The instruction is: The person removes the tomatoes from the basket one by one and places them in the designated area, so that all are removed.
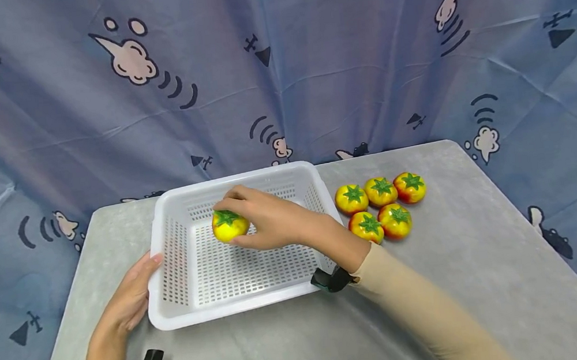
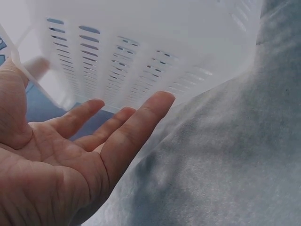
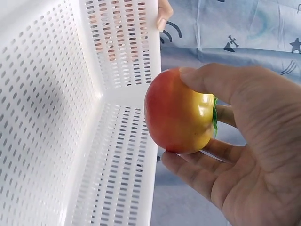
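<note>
My right hand [image 1: 270, 216] holds a yellow-and-red persimmon [image 1: 230, 225] with a green leafy top above the inside of a white plastic basket [image 1: 248, 308]. In the right wrist view, thumb and fingers grip the persimmon [image 3: 176, 113] from opposite sides, its red underside towards the basket. My left hand [image 1: 131, 293] is at the basket's left side, thumb over the rim. The left wrist view shows its other fingers [image 2: 136, 127] stretched along the outside of the slotted wall [image 2: 113, 56]. Apart from the held fruit, only the basket's perforated floor shows inside.
Several similar persimmons [image 1: 380, 192] sit in two rows on the grey table [image 1: 483, 254], right of the basket. A blue patterned curtain [image 1: 279, 88] hangs behind the table and around its sides. Black cameras [image 1: 332, 279] are strapped on both wrists.
</note>
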